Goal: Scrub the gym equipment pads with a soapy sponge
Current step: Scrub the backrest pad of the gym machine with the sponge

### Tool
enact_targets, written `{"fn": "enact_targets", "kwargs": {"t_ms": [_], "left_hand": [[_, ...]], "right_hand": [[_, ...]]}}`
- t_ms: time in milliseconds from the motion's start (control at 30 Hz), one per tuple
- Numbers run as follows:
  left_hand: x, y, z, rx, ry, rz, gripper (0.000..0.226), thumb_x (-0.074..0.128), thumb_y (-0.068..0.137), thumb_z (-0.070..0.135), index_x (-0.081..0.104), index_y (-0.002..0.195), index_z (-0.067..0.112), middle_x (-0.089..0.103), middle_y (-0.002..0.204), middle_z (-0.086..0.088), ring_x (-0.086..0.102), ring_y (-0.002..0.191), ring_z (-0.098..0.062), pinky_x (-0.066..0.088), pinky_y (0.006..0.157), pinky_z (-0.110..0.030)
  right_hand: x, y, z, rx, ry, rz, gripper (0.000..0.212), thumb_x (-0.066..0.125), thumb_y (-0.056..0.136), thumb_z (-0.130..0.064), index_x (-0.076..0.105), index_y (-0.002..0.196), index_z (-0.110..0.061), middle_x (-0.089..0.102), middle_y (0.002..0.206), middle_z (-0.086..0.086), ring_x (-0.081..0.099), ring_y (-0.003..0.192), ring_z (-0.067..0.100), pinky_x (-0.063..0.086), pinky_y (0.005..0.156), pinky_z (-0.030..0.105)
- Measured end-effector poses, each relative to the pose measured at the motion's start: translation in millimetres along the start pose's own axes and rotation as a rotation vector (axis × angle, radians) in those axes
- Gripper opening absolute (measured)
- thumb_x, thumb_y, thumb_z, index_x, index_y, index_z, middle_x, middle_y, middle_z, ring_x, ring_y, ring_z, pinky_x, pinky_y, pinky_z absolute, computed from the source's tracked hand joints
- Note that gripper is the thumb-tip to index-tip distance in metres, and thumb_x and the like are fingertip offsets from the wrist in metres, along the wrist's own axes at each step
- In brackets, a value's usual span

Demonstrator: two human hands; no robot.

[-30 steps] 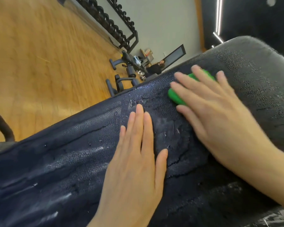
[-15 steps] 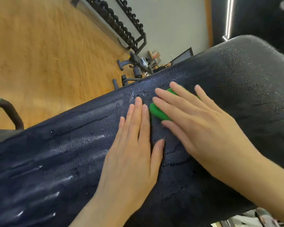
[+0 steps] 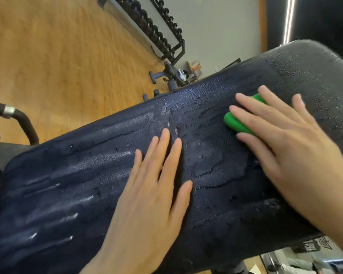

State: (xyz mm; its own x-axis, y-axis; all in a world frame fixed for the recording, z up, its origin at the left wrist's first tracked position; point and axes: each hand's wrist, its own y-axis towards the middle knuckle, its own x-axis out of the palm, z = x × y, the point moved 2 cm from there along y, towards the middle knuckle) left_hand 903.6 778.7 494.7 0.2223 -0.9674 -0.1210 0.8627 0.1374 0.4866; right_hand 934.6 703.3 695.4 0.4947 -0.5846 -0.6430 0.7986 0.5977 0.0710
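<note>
Wooden gym flooring stretches behind a dark, wet bench pad streaked with soapy water, with a dumbbell rack against the far wall. On the pad, the left hand lies flat, fingers straight and close together, holding nothing. To its right, the right hand presses a green sponge onto the pad with straight, spread fingers. A curved black handle shows at the left edge.
</note>
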Motion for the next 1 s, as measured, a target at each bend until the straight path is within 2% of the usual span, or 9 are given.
{"fn": "enact_targets", "kwargs": {"t_ms": [133, 200, 300, 400, 533, 667, 733, 900, 1000], "left_hand": [[6.4, -10.7, -2.1, -0.007, -0.003, 0.002, 0.063, 0.028, 0.102, 0.046, 0.021, 0.158, 0.017, 0.011, 0.166, 0.0, 0.007, 0.153, -0.014, 0.004, 0.121, -0.031], [6.6, -10.4, -2.3, -0.01, -0.011, -0.004, 0.063, 0.027, 0.103, 0.047, 0.021, 0.158, 0.017, 0.01, 0.166, 0.0, 0.008, 0.153, -0.014, 0.005, 0.121, -0.031], [4.9, -11.3, -2.6, -0.019, -0.006, 0.002, 0.064, 0.024, 0.103, 0.05, 0.018, 0.159, 0.019, 0.008, 0.167, 0.002, 0.006, 0.153, -0.012, 0.0, 0.121, -0.03], [6.2, -11.2, -1.1, -0.017, 0.008, 0.001, 0.064, 0.022, 0.103, 0.05, 0.016, 0.159, 0.018, 0.006, 0.167, 0.001, 0.006, 0.153, -0.013, -0.001, 0.121, -0.031], [7.8, -10.6, -1.1, -0.018, 0.011, -0.015, 0.065, 0.023, 0.102, 0.049, 0.018, 0.158, 0.016, 0.008, 0.167, -0.001, 0.007, 0.153, -0.014, 0.002, 0.121, -0.032], [5.3, -10.5, -2.7, -0.013, -0.007, -0.017, 0.065, 0.019, 0.103, 0.053, 0.014, 0.159, 0.021, 0.003, 0.167, 0.003, 0.001, 0.153, -0.01, -0.003, 0.12, -0.031], [5.0, -11.1, -3.5, -0.004, -0.012, -0.016, 0.065, 0.018, 0.103, 0.054, 0.014, 0.159, 0.021, 0.003, 0.167, 0.004, 0.0, 0.152, -0.009, -0.003, 0.12, -0.03], [5.0, -10.2, -7.8, 0.028, 0.022, -0.029, 0.064, 0.026, 0.102, 0.05, 0.024, 0.157, 0.017, 0.013, 0.166, -0.002, 0.012, 0.152, -0.015, 0.008, 0.119, -0.03], [3.1, -9.7, -20.0, 0.127, 0.057, -0.001, 0.065, 0.025, 0.102, 0.053, 0.027, 0.156, 0.018, 0.018, 0.165, -0.003, 0.019, 0.151, -0.016, 0.013, 0.117, -0.032]], "right_hand": [[27.3, 1.4, -48.1, -0.128, -0.04, -0.023, 0.045, 0.039, 0.095, -0.031, 0.056, 0.134, -0.015, 0.049, 0.145, 0.002, 0.037, 0.14, 0.027, 0.026, 0.113, 0.054], [20.0, -3.3, -33.3, -0.157, -0.04, -0.024, 0.046, 0.039, 0.095, -0.032, 0.056, 0.134, -0.016, 0.05, 0.144, 0.001, 0.04, 0.138, 0.026, 0.027, 0.113, 0.053], [-7.5, -15.9, 11.5, -0.005, -0.044, 0.003, 0.047, 0.037, 0.097, -0.035, 0.052, 0.138, -0.015, 0.046, 0.147, 0.002, 0.036, 0.14, 0.027, 0.02, 0.114, 0.051], [-2.5, -18.3, -10.4, 0.064, -0.045, 0.049, 0.044, 0.044, 0.097, -0.029, 0.054, 0.136, -0.013, 0.046, 0.147, 0.003, 0.034, 0.141, 0.029, 0.019, 0.117, 0.05], [21.0, -19.9, -51.9, -0.143, -0.03, -0.033, 0.044, 0.044, 0.095, -0.03, 0.055, 0.136, -0.016, 0.047, 0.146, 0.0, 0.036, 0.14, 0.025, 0.026, 0.114, 0.051], [-7.8, -23.9, 1.6, 0.031, -0.037, -0.002, 0.047, 0.037, 0.097, -0.035, 0.051, 0.139, -0.019, 0.044, 0.148, -0.003, 0.033, 0.142, 0.022, 0.014, 0.117, 0.046], [-11.1, -21.9, 1.5, 0.092, -0.03, 0.006, 0.047, 0.039, 0.097, -0.033, 0.052, 0.138, -0.017, 0.045, 0.148, 0.0, 0.033, 0.142, 0.025, 0.014, 0.116, 0.045], [18.0, -27.3, -51.5, -0.163, -0.006, -0.038, 0.045, 0.039, 0.095, -0.033, 0.058, 0.134, -0.018, 0.049, 0.144, -0.002, 0.038, 0.139, 0.023, 0.026, 0.113, 0.049], [-3.1, -23.1, -15.7, -0.066, -0.04, -0.056, 0.047, 0.034, 0.097, -0.041, 0.053, 0.137, -0.025, 0.046, 0.147, -0.008, 0.035, 0.141, 0.018, 0.019, 0.117, 0.045]]}}
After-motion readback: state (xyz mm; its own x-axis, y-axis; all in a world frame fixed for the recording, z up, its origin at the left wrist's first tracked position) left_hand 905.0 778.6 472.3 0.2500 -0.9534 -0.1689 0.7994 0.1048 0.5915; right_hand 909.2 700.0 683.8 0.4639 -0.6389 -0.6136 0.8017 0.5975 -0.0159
